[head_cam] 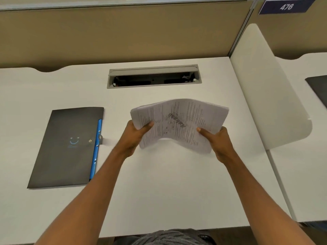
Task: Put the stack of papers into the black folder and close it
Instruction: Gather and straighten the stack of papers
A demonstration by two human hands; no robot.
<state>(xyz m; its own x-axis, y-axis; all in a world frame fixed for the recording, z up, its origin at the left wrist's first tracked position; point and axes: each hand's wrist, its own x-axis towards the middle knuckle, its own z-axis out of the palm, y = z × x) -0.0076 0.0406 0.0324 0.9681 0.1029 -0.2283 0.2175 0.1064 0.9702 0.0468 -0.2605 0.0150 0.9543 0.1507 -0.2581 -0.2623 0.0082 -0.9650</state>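
Observation:
A thick stack of printed papers (178, 121) is held above the middle of the white desk (159, 183), bowed upward in the centre. My left hand (134, 137) grips its left edge, thumb on top. Its right edge sits in my right hand (215, 140), thumb on the top sheet. The black folder (69, 147) lies shut and flat on the desk to the left, apart from both hands. It shows a pale smiley mark, a small snap button and a blue inner edge along its right side.
A grey cable tray opening (154, 76) is set in the desk behind the papers. A white divider panel (265, 89) bounds the desk on the right, with a dark item (318, 89) on the neighbouring desk. A beige partition wall stands at the back.

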